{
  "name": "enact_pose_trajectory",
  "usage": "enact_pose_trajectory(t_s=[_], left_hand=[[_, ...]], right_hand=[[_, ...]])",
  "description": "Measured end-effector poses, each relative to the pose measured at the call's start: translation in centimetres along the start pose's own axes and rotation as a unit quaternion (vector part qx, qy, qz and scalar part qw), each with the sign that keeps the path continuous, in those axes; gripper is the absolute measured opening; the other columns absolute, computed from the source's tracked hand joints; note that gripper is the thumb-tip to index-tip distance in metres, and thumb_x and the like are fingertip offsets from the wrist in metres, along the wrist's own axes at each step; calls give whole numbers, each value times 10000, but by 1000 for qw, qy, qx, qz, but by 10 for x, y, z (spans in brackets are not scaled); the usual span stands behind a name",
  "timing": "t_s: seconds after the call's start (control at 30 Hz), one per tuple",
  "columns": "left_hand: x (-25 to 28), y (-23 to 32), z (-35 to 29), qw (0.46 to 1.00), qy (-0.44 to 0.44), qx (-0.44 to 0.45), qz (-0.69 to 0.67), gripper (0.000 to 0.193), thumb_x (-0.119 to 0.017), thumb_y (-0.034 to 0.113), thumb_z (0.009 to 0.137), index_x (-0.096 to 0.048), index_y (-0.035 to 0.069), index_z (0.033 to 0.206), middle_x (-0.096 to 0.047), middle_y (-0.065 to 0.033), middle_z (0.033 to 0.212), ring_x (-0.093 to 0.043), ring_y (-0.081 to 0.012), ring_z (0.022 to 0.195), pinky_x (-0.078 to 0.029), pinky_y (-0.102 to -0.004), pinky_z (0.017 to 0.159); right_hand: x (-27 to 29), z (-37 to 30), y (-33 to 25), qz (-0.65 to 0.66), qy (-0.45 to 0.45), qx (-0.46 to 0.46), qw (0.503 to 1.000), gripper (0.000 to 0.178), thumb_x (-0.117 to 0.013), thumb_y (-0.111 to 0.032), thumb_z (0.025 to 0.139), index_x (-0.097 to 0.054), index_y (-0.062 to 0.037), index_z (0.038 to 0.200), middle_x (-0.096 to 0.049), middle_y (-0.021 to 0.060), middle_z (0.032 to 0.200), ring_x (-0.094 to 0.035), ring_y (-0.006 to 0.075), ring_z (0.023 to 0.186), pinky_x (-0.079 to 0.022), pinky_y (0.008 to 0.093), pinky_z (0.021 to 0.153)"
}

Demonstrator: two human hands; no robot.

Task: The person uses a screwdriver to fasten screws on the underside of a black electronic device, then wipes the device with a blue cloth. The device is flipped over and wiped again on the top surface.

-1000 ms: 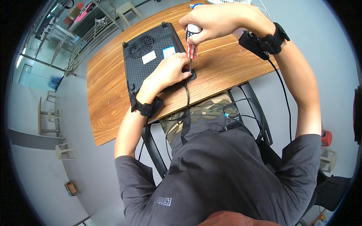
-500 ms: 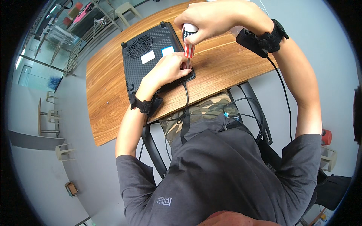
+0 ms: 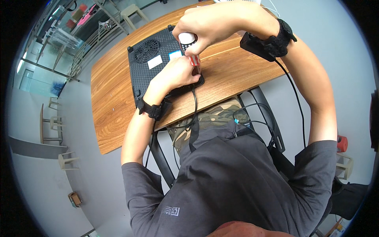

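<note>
- Our right hand (image 3: 207, 24) grips the striped screwdriver (image 3: 194, 60); let's keep it square
- Our left hand's (image 3: 177, 74) fingers curl beside its lower end, grip hidden
- The upturned vented appliance (image 3: 142, 75) lies left on the table (image 3: 112, 130)

We wear a dark grey short-sleeved T-shirt (image 3: 244, 177) with a small pale printed mark (image 3: 170, 211) on the left of the chest, and camouflage trousers (image 3: 221, 112) in green, tan and brown. A black, fuzzy-looking left wrist strap (image 3: 150, 109) and a matching right wrist strap (image 3: 281, 39) each carry a black box; from the right box (image 3: 256, 47) runs a thin black cable (image 3: 295, 93).
</note>
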State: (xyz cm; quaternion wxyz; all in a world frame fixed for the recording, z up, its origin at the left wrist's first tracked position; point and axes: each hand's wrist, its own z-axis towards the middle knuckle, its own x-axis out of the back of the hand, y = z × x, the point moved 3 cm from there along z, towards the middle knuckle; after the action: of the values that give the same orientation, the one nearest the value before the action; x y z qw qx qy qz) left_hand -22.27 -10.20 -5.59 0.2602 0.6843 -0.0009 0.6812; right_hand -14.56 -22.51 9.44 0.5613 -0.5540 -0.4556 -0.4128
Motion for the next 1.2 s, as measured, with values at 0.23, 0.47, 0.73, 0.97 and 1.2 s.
enact_pose_trajectory(t_s=[0.23, 0.47, 0.73, 0.97, 1.2], left_hand=[[1, -3, -3, 1000, -1, 12, -7, 173, -741, 172, 790, -721, 29, 884, -729, -164, 823, -719, -335, 809, -571, -422, 758], [4, 2, -3, 997, 11, 11, -82, 145, -710, 124, 815, -696, 11, 905, -718, -157, 793, -719, -306, 770, -570, -395, 736], [9, 5, -5, 994, 9, 15, -105, 125, -681, 82, 822, -693, -1, 915, -709, -159, 781, -714, -299, 739, -571, -381, 730], [6, -1, -4, 995, 18, 6, -98, 149, -676, 76, 819, -710, -9, 936, -719, -171, 772, -724, -304, 723, -578, -382, 709], [7, -2, -4, 995, 25, 5, -100, 158, -682, 66, 807, -727, -6, 940, -720, -183, 768, -723, -311, 706, -581, -383, 694]], right_hand=[[1, -7, 0, -14, 31, -3, 999, 369, -726, -333, 871, -670, 28, 920, -694, 204, 807, -663, 366, 733, -530, 437, 678], [8, -5, -4, -6, 8, -30, 1000, 417, -723, -381, 889, -658, 29, 927, -691, 194, 804, -664, 350, 735, -525, 439, 673], [16, -12, -9, -2, 12, -33, 999, 416, -728, -385, 899, -664, 22, 960, -696, 191, 829, -667, 341, 750, -533, 429, 689], [16, -7, -2, -12, 8, -27, 1000, 435, -759, -386, 878, -658, 25, 974, -693, 195, 837, -667, 355, 770, -530, 437, 704], [15, -8, 1, -10, 1, -36, 999, 459, -773, -405, 869, -658, 22, 990, -697, 199, 859, -671, 368, 795, -534, 442, 718]])
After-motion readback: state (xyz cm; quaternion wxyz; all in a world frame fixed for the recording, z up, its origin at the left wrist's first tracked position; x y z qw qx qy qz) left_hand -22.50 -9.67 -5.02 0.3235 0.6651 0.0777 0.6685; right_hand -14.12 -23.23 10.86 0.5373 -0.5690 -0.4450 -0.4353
